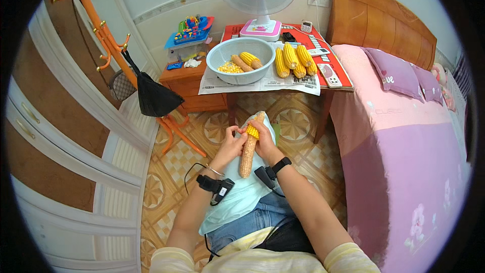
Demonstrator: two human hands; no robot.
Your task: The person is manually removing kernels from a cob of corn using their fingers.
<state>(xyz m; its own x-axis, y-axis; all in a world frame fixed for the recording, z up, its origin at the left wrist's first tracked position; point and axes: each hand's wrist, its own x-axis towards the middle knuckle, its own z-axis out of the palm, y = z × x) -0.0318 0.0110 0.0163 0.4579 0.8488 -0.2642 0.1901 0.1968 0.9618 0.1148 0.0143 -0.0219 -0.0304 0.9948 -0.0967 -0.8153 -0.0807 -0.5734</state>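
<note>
A partly shelled corn cob point(248, 156) is held over my lap, its lower length bare and a band of yellow kernels left around its upper middle. My right hand point(264, 140) wraps the upper part from the right side. From the left, the fingers of my left hand point(232, 145) press against the kernels; whether they also grip the cob cannot be told. Under the cob, a pale aqua cloth point(237, 201) covers my lap. On the table beyond stands a light blue plastic basket point(242, 79) with loose kernels point(230, 68), bare cobs point(242, 63) and a partly shelled cob point(250, 59).
Several yellow corn ears point(291, 58) lie on newspaper point(273, 85) beside a smartphone point(329, 76). A pink-and-white fan point(261, 28) stands behind. Left are a wooden cabinet point(185, 77) with toys and an orange coat stand point(123, 58) holding bags. A bed point(413, 148) fills the right.
</note>
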